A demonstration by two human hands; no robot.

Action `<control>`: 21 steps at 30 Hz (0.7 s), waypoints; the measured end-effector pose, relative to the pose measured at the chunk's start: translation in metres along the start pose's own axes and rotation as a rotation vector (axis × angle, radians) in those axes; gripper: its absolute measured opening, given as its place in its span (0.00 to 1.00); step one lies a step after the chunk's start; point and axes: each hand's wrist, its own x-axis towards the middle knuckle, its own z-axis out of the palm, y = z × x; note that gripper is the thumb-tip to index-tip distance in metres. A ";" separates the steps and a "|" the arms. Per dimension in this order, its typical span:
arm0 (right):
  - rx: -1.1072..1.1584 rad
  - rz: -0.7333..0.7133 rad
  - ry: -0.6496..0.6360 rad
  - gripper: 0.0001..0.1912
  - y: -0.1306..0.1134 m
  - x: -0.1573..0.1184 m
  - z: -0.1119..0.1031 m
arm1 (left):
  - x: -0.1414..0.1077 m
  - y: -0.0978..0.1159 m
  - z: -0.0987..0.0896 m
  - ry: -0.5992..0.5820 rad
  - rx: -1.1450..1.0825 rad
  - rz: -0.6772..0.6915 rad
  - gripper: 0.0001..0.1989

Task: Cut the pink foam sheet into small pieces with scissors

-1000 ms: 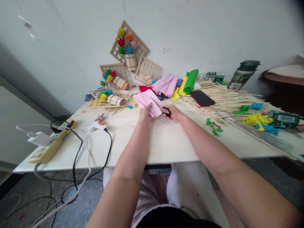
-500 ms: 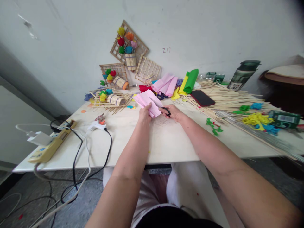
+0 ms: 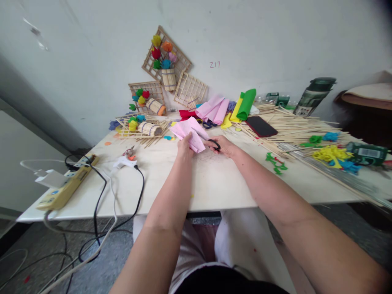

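Note:
My left hand pinches the lower edge of a folded pink sheet above the middle of the table. In my right hand is a pair of scissors with black handles, and its fingers are wrapped round them. The scissors point left at the right side of the pink sheet; their blades are mostly hidden. Just behind the sheet lie more pink paper and a red piece.
A yellow power strip, cables and a white glue gun occupy the left. Lattice panels with paper flowers stand at the back. To the right are a phone, many thin sticks and a green bottle.
The pink sheet and my left hand have shifted slightly to the left. My right hand with the scissors has stayed nearly in place.

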 end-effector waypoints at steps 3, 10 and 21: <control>0.015 0.002 0.006 0.10 0.002 0.001 -0.001 | 0.000 -0.001 0.000 -0.003 0.014 0.003 0.08; 0.051 -0.009 -0.012 0.13 0.004 0.001 -0.002 | -0.002 -0.006 0.000 -0.064 0.038 -0.018 0.09; 0.052 -0.053 0.024 0.21 0.007 0.002 -0.003 | -0.007 -0.009 0.002 -0.117 0.052 -0.038 0.11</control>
